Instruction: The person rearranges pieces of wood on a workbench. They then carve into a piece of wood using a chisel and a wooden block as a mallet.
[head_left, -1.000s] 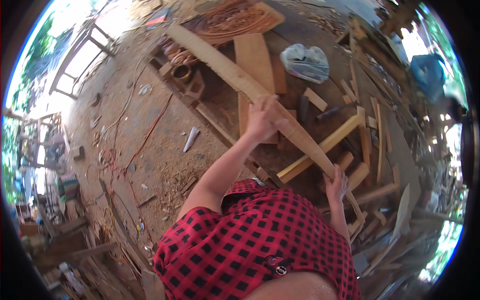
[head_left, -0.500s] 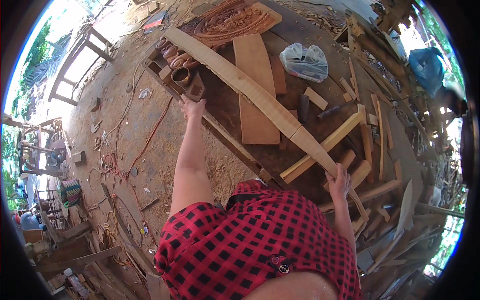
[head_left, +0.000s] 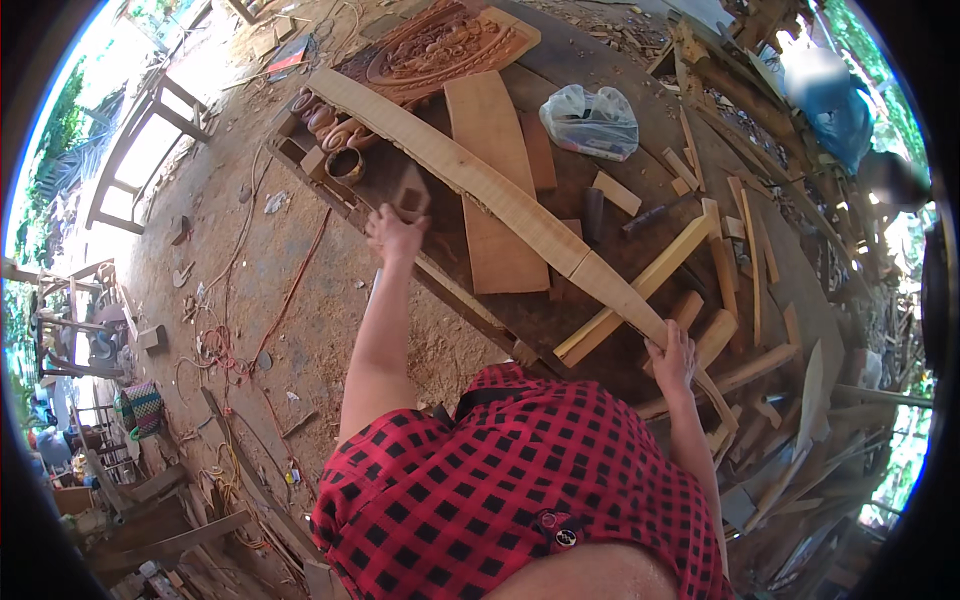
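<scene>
My left hand is closed on the near end of a small pointed wooden block with a dark square hollow, at the left edge of the workbench. Some of its fingers are hidden. On the right, my right hand grips the near end of a long, slightly curved pale board. That board slants across the bench over a wider flat plank and a yellowish strip. Beyond my left hand sit a small round cup and a reddish carved scroll piece.
A large carved wooden panel lies at the far end. A clear plastic bag, a dark cylinder and several offcuts occupy the bench's right side. Red cord runs over the dusty floor on the left, near a wooden frame.
My left hand has shifted from the bench edge onto the pointed block, which has turned and moved slightly nearer. My right hand keeps its hold on the board. The view has shifted slightly.
</scene>
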